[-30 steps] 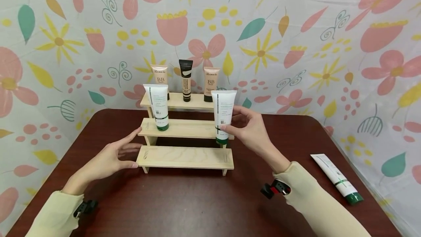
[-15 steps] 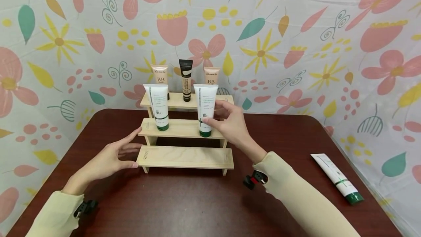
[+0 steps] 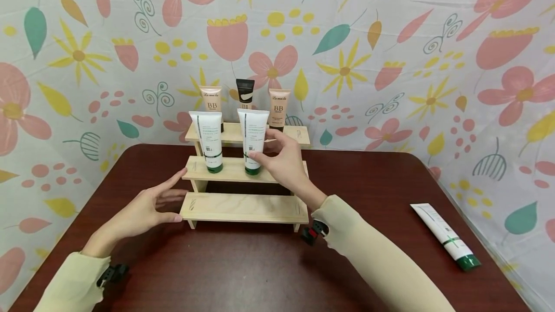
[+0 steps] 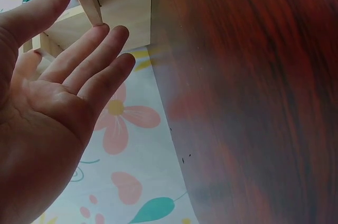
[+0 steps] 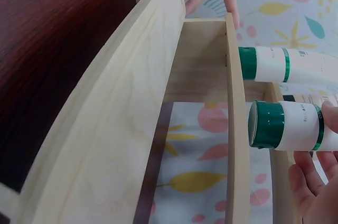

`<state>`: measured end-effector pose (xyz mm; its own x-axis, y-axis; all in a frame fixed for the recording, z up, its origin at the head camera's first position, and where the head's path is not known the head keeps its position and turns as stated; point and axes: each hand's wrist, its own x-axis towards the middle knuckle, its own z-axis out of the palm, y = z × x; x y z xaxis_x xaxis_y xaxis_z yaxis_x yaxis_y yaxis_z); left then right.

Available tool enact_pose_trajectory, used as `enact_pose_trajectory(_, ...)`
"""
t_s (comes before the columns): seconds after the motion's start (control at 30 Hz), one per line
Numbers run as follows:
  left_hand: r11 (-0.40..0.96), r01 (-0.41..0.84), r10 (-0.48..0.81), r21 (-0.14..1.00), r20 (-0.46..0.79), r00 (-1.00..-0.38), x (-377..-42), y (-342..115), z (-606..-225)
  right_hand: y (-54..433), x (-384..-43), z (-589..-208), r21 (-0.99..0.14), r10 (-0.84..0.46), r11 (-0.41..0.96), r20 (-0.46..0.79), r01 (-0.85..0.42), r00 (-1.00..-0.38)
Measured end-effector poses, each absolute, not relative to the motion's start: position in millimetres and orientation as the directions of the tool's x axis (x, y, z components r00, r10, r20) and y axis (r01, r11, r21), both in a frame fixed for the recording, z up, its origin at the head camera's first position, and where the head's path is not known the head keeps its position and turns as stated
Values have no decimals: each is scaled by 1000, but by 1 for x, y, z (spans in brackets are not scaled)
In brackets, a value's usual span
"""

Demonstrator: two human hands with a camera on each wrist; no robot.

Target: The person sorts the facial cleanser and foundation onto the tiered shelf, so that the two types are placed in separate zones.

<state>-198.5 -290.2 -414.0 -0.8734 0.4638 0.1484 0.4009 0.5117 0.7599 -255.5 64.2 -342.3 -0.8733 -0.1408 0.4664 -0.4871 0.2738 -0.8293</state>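
Note:
My right hand pinches a white squeeze tube with a green cap, thumb in front and fingers behind. Cap down, that tube is over the middle step of a three-step wooden display stand. In the right wrist view its green cap shows its underside near the step's edge; whether it touches cannot be told. A matching white tube stands upright on the step's left part. My left hand touches the stand's left end with extended fingers, also seen in the left wrist view on the wooden side panel.
On the top step stand two beige BB tubes and a black-topped tube, partly hidden. Another white tube lies on the dark wooden table at the right. A floral cloth hangs behind.
My right hand has carried the white tube leftward, from the stand's right end to the middle step's centre. My left hand has stayed at the stand's left end.

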Motion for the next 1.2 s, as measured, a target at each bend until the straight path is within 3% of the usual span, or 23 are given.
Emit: enact_pose_trajectory(1.2, 478, 390, 471, 787, 145, -870, -197, -290, -411, 49, -258, -349, -816, -149, 290, 478, -500, -866)
